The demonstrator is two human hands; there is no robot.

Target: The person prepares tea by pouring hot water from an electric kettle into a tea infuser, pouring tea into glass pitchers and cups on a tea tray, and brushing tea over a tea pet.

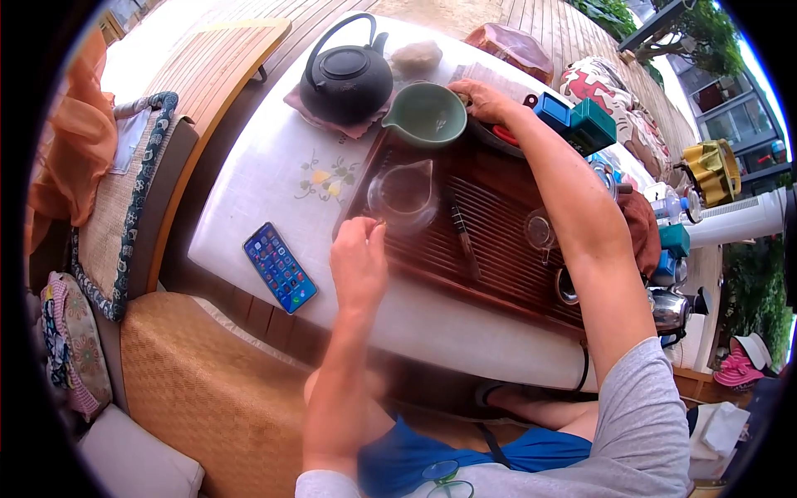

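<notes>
My left hand (359, 259) is closed at the near-left side of a clear glass pitcher (404, 197), thumb and fingers pinched where its handle appears to be. The pitcher's spout points away from me, over the slatted wooden tea tray (498, 217). Beyond it, my right hand (483, 101) curls its fingers at the right side of a green spouted bowl (430, 118); the exact grip is partly hidden. A dark, pen-like stick (462, 232) lies on the slats, and a small glass cup (540, 229) stands to the right.
A black iron teapot (347, 81) sits at the back left on a cloth. A lit smartphone (280, 267) lies at the table's left. Blue and green boxes (591, 127) are behind my right forearm, and a metal kettle (669, 310) is at the far right.
</notes>
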